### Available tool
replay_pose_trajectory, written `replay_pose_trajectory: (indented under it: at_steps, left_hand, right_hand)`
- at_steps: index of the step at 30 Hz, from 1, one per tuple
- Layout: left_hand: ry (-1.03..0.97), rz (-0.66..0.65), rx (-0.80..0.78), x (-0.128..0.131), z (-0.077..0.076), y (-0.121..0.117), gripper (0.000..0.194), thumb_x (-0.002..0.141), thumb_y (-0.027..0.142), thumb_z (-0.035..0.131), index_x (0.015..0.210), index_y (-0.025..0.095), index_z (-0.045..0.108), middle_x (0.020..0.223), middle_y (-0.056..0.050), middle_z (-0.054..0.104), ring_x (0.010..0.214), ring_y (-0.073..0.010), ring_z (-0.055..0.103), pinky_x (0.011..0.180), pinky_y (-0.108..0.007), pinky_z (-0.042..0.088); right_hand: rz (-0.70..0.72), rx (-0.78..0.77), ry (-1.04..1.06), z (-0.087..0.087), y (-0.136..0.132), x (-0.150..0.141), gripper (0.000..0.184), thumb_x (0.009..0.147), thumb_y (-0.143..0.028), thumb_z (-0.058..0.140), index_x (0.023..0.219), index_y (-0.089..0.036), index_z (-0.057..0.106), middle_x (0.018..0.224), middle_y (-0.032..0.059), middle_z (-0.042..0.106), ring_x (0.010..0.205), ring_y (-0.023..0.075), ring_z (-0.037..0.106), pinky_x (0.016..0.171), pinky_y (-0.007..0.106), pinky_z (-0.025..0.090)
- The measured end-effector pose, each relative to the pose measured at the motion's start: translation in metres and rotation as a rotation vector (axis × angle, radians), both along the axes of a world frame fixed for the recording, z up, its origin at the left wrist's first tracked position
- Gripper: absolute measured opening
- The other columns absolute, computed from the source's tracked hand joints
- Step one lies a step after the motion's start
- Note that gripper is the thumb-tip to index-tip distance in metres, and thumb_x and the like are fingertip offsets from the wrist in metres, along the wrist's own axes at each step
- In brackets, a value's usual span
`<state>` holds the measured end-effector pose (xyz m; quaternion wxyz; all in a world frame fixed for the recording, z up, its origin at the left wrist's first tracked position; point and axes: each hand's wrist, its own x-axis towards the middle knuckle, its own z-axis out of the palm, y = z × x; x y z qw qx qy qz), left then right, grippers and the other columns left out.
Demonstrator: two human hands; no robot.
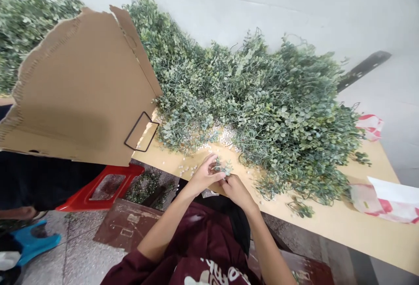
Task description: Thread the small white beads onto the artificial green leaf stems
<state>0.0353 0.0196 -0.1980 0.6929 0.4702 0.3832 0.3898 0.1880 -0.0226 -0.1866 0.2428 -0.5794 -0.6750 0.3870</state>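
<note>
My left hand (pixel 203 174) and my right hand (pixel 236 190) meet at the near edge of a wooden table (pixel 360 228). Both pinch a small green leaf sprig (pixel 223 167) between their fingertips. Just beyond them lies a scatter of small white beads (pixel 219 137) on the tabletop. A large heap of artificial green foliage (pixel 262 101) covers the table behind the beads and reaches within a hand's width of my fingers.
A big torn cardboard box flap (pixel 81 88) stands at the left. Below it are a red plastic stool (pixel 104 187) and a blue shoe (pixel 32 241). Red-and-white plastic bags (pixel 382 200) lie at the table's right end. A white wall rises behind.
</note>
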Motion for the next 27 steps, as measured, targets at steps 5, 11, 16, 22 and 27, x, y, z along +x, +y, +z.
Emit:
replay_pose_trajectory:
  at_steps: [5,11,16,22,27]
  left_hand:
    - [-0.079,0.058,-0.067,-0.013,0.005,-0.019,0.042,0.074,0.037,0.076,0.109,0.016,0.065,0.127,-0.014,0.060,0.118,-0.0254,0.058,0.102,-0.037,0.047]
    - [-0.104,0.081,-0.197,-0.018,0.003,-0.040,0.049,0.074,0.040,0.076,0.115,0.018,0.061,0.105,-0.009,0.068,0.093,-0.0203,0.067,0.080,-0.031,0.055]
    - [-0.083,0.210,-0.067,-0.018,0.000,-0.037,0.024,0.079,0.039,0.070,0.087,0.016,0.066,0.101,-0.009,0.068,0.092,-0.0211,0.066,0.081,-0.033,0.055]
    - [-0.078,0.475,0.119,-0.010,-0.006,-0.009,0.029,0.087,0.038,0.061,0.109,0.019,0.056,0.096,-0.005,0.067,0.077,-0.0153,0.064,0.081,-0.032,0.053]
    - [0.262,0.270,0.413,-0.002,-0.006,0.008,0.028,0.095,0.032,0.043,0.115,0.020,0.058,0.111,-0.009,0.061,0.104,-0.0207,0.058,0.093,-0.034,0.046]
  right_hand:
    - [0.115,-0.053,-0.039,0.009,-0.012,-0.001,0.023,0.088,-0.017,0.042,0.082,-0.018,0.064,0.086,0.0059,0.070,0.080,0.0195,0.061,0.075,0.028,0.043]
    - [0.158,-0.078,-0.030,0.012,-0.016,-0.009,0.023,0.086,-0.015,0.042,0.077,-0.019,0.063,0.081,0.0037,0.067,0.077,0.0184,0.060,0.075,0.027,0.042]
    - [0.100,-0.144,0.116,0.007,-0.006,-0.012,0.029,0.090,-0.024,0.044,0.069,-0.017,0.063,0.071,0.0011,0.064,0.070,0.0156,0.058,0.069,0.025,0.043]
    - [-0.187,-0.285,0.327,-0.002,0.020,0.001,0.038,0.088,-0.047,0.050,0.087,-0.015,0.070,0.049,-0.0041,0.046,0.044,0.0107,0.041,0.045,0.023,0.033]
    - [-0.368,-0.265,0.561,-0.013,0.031,0.021,0.051,0.086,-0.039,0.049,0.127,-0.010,0.059,0.049,-0.0085,0.034,0.048,0.0127,0.048,0.054,0.026,0.043]
